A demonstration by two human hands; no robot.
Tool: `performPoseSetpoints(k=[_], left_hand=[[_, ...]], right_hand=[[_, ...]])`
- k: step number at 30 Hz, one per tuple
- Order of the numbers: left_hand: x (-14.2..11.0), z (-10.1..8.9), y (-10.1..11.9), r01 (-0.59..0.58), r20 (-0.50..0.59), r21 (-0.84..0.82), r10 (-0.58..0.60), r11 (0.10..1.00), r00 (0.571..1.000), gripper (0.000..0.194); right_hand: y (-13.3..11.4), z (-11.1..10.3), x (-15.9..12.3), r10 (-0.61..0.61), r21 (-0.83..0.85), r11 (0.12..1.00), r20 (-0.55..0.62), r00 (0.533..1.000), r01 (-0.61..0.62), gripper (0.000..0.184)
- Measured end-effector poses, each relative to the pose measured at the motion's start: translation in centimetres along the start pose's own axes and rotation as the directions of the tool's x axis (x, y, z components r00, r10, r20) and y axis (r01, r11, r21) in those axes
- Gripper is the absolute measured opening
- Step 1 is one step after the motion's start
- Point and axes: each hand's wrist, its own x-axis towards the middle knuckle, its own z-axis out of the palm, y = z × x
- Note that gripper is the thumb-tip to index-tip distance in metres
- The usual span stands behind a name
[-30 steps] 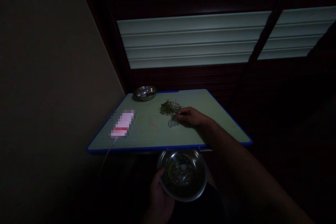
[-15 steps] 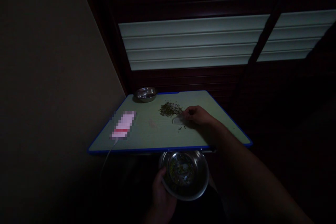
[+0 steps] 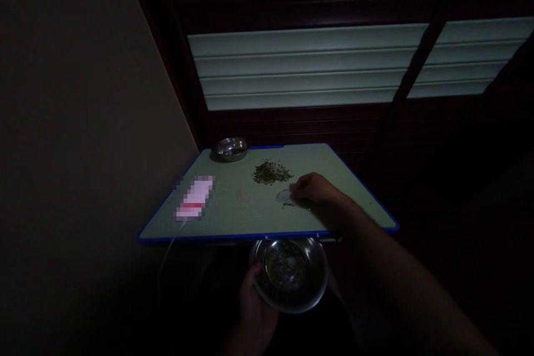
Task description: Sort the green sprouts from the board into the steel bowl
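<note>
My left hand (image 3: 255, 300) grips the left rim of a steel bowl (image 3: 311, 297), thumb over the edge, just below the table's front edge. Small greenish bits lie scattered in its bottom. My right hand (image 3: 311, 186) is closed on a thin, clear, flat scraper (image 3: 284, 196), held low over the table. A few green grains lie by the scraper's near edge. Beyond it sits a loose pile of small green grains (image 3: 271, 172) with some whitish ones among them. What the scraper is made of is hard to tell in the dim light.
The pale green folding table (image 3: 225, 217) has a blue rim. A second steel bowl (image 3: 231, 150) stands at its far left corner. A blurred-out phone (image 3: 196, 197) with a white cable (image 3: 171, 247) lies at the left. A wall and dark slatted doors stand close by.
My right hand has drawn the scraper slightly nearer and to the right, away from the pile, to the few stray grains. My left hand still holds the bowl.
</note>
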Motion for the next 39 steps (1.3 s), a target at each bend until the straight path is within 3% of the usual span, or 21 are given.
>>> performPoseSetpoints(k=[10, 22, 35, 39], left_hand=[[-0.2, 0.5, 0.2, -0.017, 0.003, 0.010, 0.017, 1.000, 1.000, 0.017], [-0.2, 0.6, 0.1, -0.017, 0.026, -0.032, 0.018, 0.999, 1.000, 0.018], [-0.4, 0.8, 0.0, -0.008, 0.016, -0.045, 0.009, 0.999, 1.000, 0.021], [-0.4, 0.8, 0.0, -0.007, 0.015, -0.038, 0.007, 0.999, 1.000, 0.021]], right_hand=[[-1.0, 0.9, -0.9, -0.062, -0.030, 0.997, 0.138, 0.988, 0.067, 0.015], [-1.6, 1.6, -2.7, -0.115, 0.001, 0.992, 0.343, 0.932, 0.123, 0.016], [-1.8, 1.0, -4.0, -0.164, 0.042, 0.986, 0.473, 0.866, 0.164, 0.018], [-2.1, 0.8, -4.2, -0.170, 0.044, 0.985, 0.465, 0.869, 0.169, 0.018]])
